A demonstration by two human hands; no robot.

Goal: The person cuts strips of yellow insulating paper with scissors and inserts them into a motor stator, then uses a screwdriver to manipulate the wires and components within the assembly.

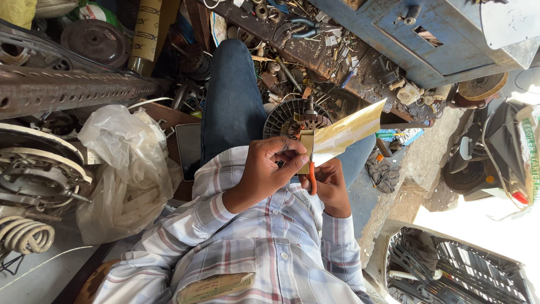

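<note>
Sheet: yellowish insulating paper strip (343, 134), held above the lap, slanting up and away from the hands toward the blue cabinet (450, 39).
Left hand: (275, 163) fingers curled together, pinching the near end of the sheet.
Right hand: (332, 186) closed round the orange handles of the scissors (311, 177); the blades are hidden behind the sheet, so their opening cannot be told.
Below the sheet: a round finned motor part (295, 118) rests against the knee, just beyond the fingers.
Surroundings: desk (315, 56) strewn with small tools and scraps; clear plastic bag (129, 169) to one side.
Technique, as judged: keep the pinch close to the cut line so the thin sheet stays taut; run the blades square to the long edge; let the free end hang clear of the motor part; keep the fingertips off the blade path.
</note>
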